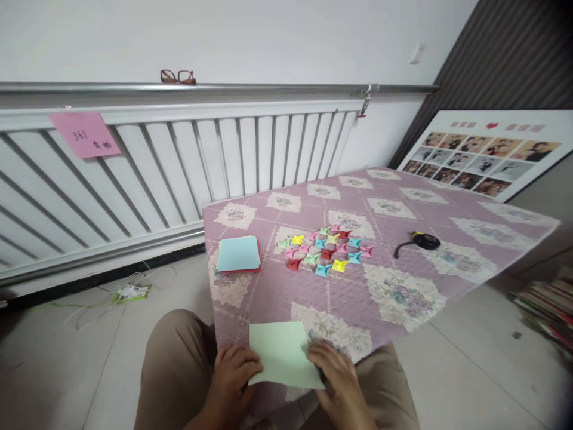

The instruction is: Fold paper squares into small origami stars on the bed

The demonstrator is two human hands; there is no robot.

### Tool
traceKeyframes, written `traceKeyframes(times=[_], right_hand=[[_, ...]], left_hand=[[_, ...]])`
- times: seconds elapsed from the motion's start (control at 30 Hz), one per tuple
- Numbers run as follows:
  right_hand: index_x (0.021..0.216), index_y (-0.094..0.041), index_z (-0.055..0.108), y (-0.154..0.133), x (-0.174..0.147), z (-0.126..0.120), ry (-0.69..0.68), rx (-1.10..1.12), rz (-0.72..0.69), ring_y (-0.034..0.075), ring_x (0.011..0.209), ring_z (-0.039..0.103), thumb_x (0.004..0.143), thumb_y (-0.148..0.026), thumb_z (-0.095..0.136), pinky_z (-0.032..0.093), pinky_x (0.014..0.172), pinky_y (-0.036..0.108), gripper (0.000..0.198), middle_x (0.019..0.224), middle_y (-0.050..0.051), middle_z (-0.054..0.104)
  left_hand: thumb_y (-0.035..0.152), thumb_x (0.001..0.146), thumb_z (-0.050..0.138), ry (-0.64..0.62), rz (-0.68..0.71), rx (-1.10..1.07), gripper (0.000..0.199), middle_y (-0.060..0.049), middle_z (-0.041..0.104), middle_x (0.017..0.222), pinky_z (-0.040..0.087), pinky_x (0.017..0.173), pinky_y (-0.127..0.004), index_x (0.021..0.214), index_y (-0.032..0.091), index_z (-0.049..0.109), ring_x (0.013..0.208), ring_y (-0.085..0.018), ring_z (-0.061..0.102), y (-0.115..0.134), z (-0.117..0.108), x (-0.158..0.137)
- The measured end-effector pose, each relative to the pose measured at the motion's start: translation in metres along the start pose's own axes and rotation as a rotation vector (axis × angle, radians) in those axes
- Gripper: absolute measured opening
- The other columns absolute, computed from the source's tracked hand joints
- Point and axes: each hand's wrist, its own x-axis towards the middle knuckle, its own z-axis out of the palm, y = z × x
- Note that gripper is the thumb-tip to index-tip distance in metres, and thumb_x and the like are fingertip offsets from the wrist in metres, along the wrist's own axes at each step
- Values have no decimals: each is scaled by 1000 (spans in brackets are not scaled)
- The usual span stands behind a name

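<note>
A pale green square sheet of paper (284, 353) lies at the near edge of the table, its lower edge curling slightly. My left hand (235, 373) grips its lower left corner, with the fingertips by the left edge. On the other side, my right hand (335, 373) has the lower right corner between thumb and bent fingers. Beyond the sheet, several small folded paper pieces (326, 253) in red, yellow, pink, green and blue stand in slanting rows. To their left is a stack of coloured paper (239, 254), light blue on top with red showing beneath.
A purple floral cloth (277, 298) covers the table. A black coiled object with a yellow part (425, 240) lies on the right. Behind stands a white radiator (255, 149) with a pink note (85, 134); eyeglasses (179, 77) rest on its pipe. A photo board (492, 152) leans at right.
</note>
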Motion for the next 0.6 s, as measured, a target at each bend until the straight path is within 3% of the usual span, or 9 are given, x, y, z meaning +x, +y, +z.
traceKeyframes(times=[0.2, 0.4, 0.6], right_hand=[[82, -29, 67, -8, 20, 6, 20, -14, 4, 29, 115, 53, 80, -26, 59, 35, 95, 51, 9, 107, 4, 67], [87, -29, 66, -11, 18, 5, 89, -11, 7, 28, 115, 53, 87, -39, 53, 38, 94, 48, 16, 109, 3, 66], [93, -27, 66, -14, 21, 13, 227, -47, 55, 28, 113, 54, 90, -38, 48, 41, 92, 47, 21, 105, 4, 66]], left_hand=[[24, 87, 48, 42, -92, 68, 21, -5, 65, 97, 38, 85, -42, 85, 27, 69, 94, -23, 56, 1, -6, 3], [28, 87, 49, 35, -171, 102, 20, -4, 63, 92, 34, 82, -40, 77, 22, 65, 92, -23, 55, 4, -9, 9], [29, 88, 50, -20, -328, 126, 24, -3, 61, 87, 29, 82, -40, 70, 19, 61, 90, -22, 54, 9, -11, 20]])
